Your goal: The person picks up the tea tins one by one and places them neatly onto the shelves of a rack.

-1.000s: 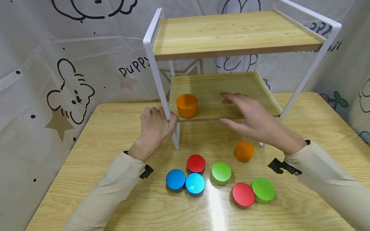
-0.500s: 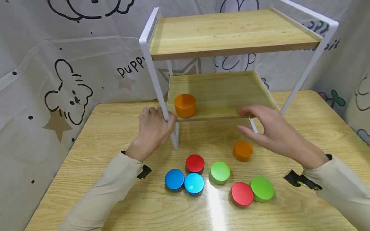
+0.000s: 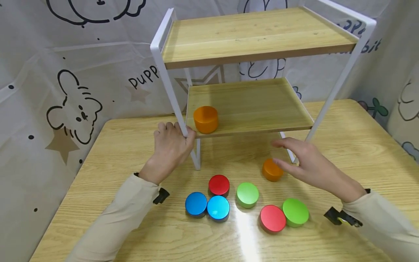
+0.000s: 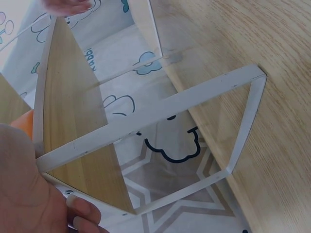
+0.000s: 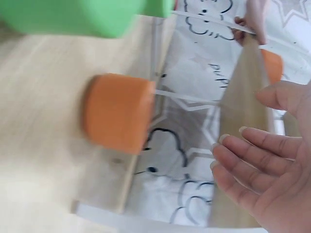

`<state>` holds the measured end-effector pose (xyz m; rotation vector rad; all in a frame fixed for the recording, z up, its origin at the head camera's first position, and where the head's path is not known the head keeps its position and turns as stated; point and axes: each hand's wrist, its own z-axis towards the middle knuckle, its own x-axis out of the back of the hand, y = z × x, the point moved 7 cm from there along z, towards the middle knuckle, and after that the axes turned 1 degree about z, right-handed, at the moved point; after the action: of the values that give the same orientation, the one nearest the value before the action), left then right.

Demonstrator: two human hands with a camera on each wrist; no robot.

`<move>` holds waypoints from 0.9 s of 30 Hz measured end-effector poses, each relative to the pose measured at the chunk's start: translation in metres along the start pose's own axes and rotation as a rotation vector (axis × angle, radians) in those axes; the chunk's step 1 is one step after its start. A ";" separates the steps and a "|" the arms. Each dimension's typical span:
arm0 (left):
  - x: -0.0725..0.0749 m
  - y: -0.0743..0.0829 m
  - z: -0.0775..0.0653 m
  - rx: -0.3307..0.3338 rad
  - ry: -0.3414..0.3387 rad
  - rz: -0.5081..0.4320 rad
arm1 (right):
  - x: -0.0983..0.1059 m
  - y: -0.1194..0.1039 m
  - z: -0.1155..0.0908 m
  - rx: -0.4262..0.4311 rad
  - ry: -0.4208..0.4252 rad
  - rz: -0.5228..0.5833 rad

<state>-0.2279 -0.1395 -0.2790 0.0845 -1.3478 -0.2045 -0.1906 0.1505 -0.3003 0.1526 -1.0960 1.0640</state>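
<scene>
My left hand (image 3: pixel 170 153) grips the front left post of a two-tier wooden shelf rack (image 3: pixel 258 105) with a white frame; in the left wrist view its fingertips (image 4: pixel 82 208) curl beneath the lower board. An orange round block (image 3: pixel 205 119) sits at the left front of that board, close to this hand. My right hand (image 3: pixel 307 165) hovers empty, thumb and fingers spread, just above and right of a second orange round block (image 3: pixel 270 171) on the table. Its thumb overlaps that block in the head view. In the right wrist view the palm and relaxed fingers show beside the orange block (image 5: pixel 119 114).
Nearer on the table (image 3: pixel 157 233) lie two blue blocks (image 3: pixel 196 204), two red blocks (image 3: pixel 272 218) and two green blocks (image 3: pixel 295 212). The rack's upper board (image 3: pixel 258 34) overhangs the lower one. A patterned cloth (image 3: pixel 29 91) hangs behind and at the sides.
My right hand has drawn back from over the lower board, moving right and down toward the orange block on the table. The left hand keeps its grip; the view shifts slightly.
</scene>
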 end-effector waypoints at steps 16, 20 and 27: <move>-0.001 -0.003 -0.002 -0.007 -0.011 -0.014 | -0.046 0.041 -0.023 -0.273 -0.292 0.041; 0.000 -0.003 -0.002 -0.011 -0.011 -0.012 | -0.050 0.042 -0.025 -0.246 -0.285 0.025; -0.001 -0.001 -0.001 -0.016 -0.020 -0.016 | -0.056 0.045 -0.028 -0.225 -0.284 0.000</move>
<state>-0.2276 -0.1403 -0.2800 0.0806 -1.3656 -0.2303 -0.2089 0.1557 -0.3747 0.1261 -1.4637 0.9290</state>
